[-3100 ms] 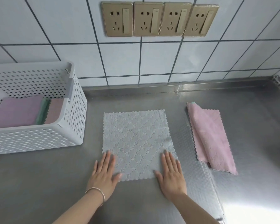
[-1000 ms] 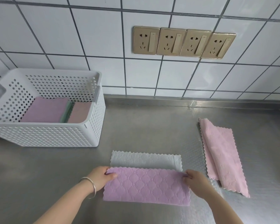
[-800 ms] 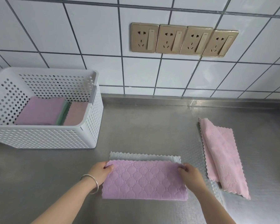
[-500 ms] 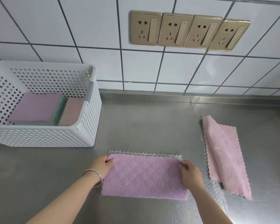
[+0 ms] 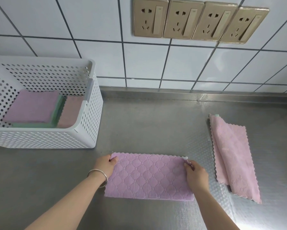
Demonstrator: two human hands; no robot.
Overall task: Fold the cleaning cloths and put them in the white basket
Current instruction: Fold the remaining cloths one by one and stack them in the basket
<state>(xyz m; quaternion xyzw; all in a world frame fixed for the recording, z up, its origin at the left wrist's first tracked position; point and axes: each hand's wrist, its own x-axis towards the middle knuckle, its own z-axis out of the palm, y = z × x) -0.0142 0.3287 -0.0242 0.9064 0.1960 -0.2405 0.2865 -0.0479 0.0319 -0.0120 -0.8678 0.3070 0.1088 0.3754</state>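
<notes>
A purple quilted cleaning cloth (image 5: pixel 149 176), folded in half into a wide rectangle, lies on the steel counter in front of me. My left hand (image 5: pixel 106 165) pinches its far left corner and my right hand (image 5: pixel 195 173) pinches its far right corner, where a sliver of the pale underside shows. A loosely folded pink cloth (image 5: pixel 232 156) lies to the right. The white perforated basket (image 5: pixel 88 130) stands at the left with folded purple, green and pink cloths (image 5: pixel 33 107) inside.
The steel counter (image 5: pixel 147 123) meets a white tiled wall at the back, with a row of gold sockets (image 5: pixel 199 20) above. Bare counter lies between the basket and the pink cloth.
The flat grey-side-up cloth was folded away from me, purple side out. Over the last second both hands carried the near edge to the far edge until only a sliver of pale cloth shows.
</notes>
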